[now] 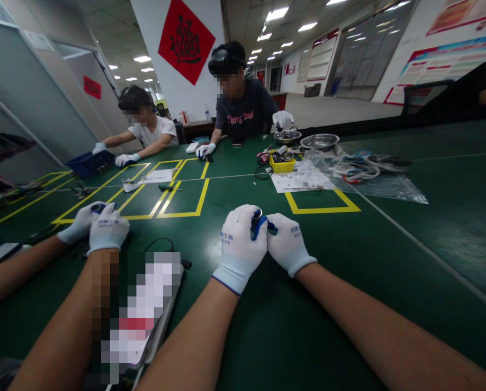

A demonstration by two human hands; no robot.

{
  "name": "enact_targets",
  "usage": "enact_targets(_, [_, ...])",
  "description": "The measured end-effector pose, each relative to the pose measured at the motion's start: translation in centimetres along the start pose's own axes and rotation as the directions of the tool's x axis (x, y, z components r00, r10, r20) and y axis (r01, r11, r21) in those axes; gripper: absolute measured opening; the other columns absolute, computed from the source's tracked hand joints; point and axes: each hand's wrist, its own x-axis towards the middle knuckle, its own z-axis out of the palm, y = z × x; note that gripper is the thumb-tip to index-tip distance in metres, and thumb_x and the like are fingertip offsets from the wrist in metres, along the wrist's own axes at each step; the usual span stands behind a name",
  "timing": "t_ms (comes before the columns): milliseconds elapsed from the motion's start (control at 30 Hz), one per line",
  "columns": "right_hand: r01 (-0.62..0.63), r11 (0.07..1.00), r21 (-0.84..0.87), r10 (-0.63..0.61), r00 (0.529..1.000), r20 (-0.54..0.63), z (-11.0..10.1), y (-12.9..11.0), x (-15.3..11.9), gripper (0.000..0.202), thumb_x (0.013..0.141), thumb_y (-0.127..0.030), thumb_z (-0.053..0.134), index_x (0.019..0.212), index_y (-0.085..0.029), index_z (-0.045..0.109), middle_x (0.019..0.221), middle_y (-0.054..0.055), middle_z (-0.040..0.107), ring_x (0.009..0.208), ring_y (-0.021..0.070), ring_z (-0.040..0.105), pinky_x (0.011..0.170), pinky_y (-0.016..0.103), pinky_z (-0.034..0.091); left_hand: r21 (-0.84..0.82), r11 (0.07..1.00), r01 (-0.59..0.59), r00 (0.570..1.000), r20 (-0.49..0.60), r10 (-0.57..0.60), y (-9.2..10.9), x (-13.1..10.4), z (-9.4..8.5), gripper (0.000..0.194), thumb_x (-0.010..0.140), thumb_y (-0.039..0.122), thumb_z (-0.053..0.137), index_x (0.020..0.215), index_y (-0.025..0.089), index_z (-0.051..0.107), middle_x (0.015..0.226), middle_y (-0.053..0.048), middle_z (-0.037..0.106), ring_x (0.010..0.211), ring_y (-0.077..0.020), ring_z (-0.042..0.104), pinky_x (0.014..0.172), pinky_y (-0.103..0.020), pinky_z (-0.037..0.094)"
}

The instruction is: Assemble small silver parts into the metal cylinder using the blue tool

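Observation:
My left hand, in a white glove with blue palm, is closed above the green table. A small piece with a shiny, curved edge shows between its thumb and fingers; its kind cannot be made out. Touching it from the side is my right hand, gloved the same way, its fingers bent and pressed together near the left fingertips. Whatever the right fingers pinch is hidden. Beyond both hands, a yellow tape outline marks the tabletop.
At left, a co-worker's gloved hands hold something small and dark. A yellow bin of parts, metal bowls and plastic bags lie ahead. A screwdriver rests left of centre. Two people sit across the table beside a blue crate.

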Motion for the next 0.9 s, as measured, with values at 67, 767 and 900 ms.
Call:
enact_targets(67, [0.007,1.000,-0.022,-0.007,1.000,-0.016,0.04,0.09,-0.01,0.014,0.086,-0.017,0.063,0.076,-0.021,0.071,0.077,0.007,0.073,0.073,0.0245,0.067,0.068,0.036,0.054,-0.003,1.000,0.004,1.000,0.006,-0.004,0.06,-0.01,0.04,0.017,0.089,0.015,0.065,0.105,0.020,0.065,0.102,-0.009,0.072,0.096,-0.0234,0.070,0.087,-0.038,0.059])
enact_targets(767, [-0.016,0.998,0.056,0.011,0.996,0.089,-0.13,-0.37,-0.04,0.010,0.086,-0.018,0.058,0.078,-0.021,0.064,0.080,0.007,0.071,0.075,0.0222,0.066,0.069,0.032,0.051,-0.039,0.999,0.016,0.999,-0.033,-0.018,0.03,-0.10,0.19,0.015,0.088,0.015,0.064,0.103,0.020,0.063,0.099,-0.008,0.070,0.094,-0.0230,0.067,0.086,-0.037,0.056])
enact_targets(900, [-0.003,0.999,0.041,-0.002,0.993,0.115,-0.17,-0.38,0.02,0.012,0.085,-0.016,0.057,0.074,-0.022,0.058,0.076,0.006,0.067,0.073,0.0218,0.063,0.067,0.032,0.048,-0.017,1.000,0.023,0.999,-0.045,-0.023,-0.13,-0.09,0.24,0.013,0.088,0.016,0.065,0.101,0.020,0.062,0.097,-0.008,0.069,0.092,-0.0232,0.066,0.084,-0.037,0.055])
